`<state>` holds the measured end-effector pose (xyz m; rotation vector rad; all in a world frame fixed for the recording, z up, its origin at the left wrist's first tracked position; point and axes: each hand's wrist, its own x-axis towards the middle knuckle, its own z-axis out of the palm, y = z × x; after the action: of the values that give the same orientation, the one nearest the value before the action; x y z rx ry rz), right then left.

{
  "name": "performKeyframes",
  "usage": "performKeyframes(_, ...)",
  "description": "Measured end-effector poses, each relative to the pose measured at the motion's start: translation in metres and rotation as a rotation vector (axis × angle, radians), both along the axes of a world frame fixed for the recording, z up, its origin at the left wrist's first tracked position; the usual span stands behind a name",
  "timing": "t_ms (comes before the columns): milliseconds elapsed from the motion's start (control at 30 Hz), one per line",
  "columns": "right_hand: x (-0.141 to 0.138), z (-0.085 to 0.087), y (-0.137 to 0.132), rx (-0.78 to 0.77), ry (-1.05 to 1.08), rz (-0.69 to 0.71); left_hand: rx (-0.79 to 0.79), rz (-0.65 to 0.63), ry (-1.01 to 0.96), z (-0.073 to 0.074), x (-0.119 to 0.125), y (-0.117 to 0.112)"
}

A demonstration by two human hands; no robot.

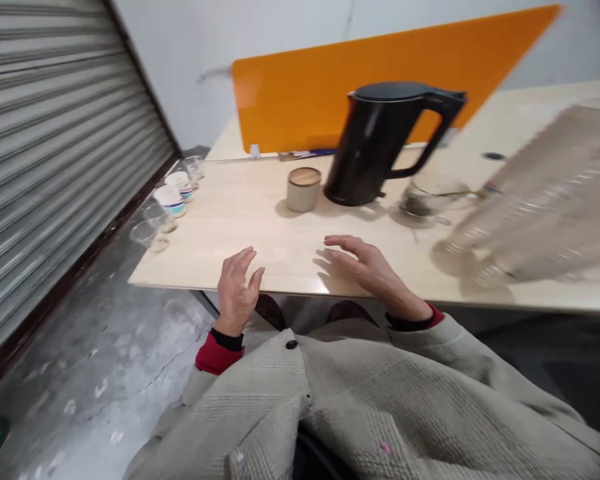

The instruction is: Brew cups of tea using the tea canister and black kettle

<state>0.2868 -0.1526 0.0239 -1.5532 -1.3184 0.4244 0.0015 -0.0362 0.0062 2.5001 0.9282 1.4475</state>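
My left hand (236,288) hovers at the near edge of the pale wooden table (260,220), fingers spread and holding nothing. My right hand (365,263) lies open and flat over the tabletop, fingers stretched to the left, also holding nothing. Beyond them stand a small beige canister with a wooden lid (303,189) and a black electric kettle (383,141). A glass cup with dark leaves and a spoon (423,198) sits right of the kettle. A large clear ribbed container (535,207) is blurred at the right.
Several small cups, some clear and some paper (173,199), line the table's left edge. An orange divider panel (380,67) stands behind the table. A metal roller shutter (55,147) fills the left side over a concrete floor (105,360).
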Motion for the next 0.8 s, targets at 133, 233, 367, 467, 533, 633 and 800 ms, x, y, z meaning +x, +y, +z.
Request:
performKeyframes(133,0.006,0.014,-0.035,0.041,-0.013,-0.019,-0.067,-0.23,0.139,0.004,0.048,0.009)
performKeyframes(233,0.016,0.022,-0.067,0.075,-0.032,-0.112,-0.088,-0.236,0.19,-0.002,0.071,0.021)
performKeyframes(367,0.044,0.03,-0.107,0.243,-0.039,-0.453,-0.083,-0.205,0.233,-0.009,0.079,0.027)
performKeyframes(467,0.074,0.037,-0.132,0.43,-0.094,-0.827,-0.077,-0.185,0.248,-0.01,0.077,0.027)
performKeyframes(533,0.093,0.04,-0.147,0.496,-0.19,-1.013,-0.069,-0.18,0.254,-0.01,0.077,0.026)
performKeyframes(633,0.114,0.039,-0.163,0.437,-0.319,-1.141,-0.044,-0.189,0.262,-0.009,0.078,0.027)
performKeyframes(800,0.126,0.033,-0.172,0.201,-0.56,-1.049,-0.039,-0.183,0.271,-0.009,0.079,0.028)
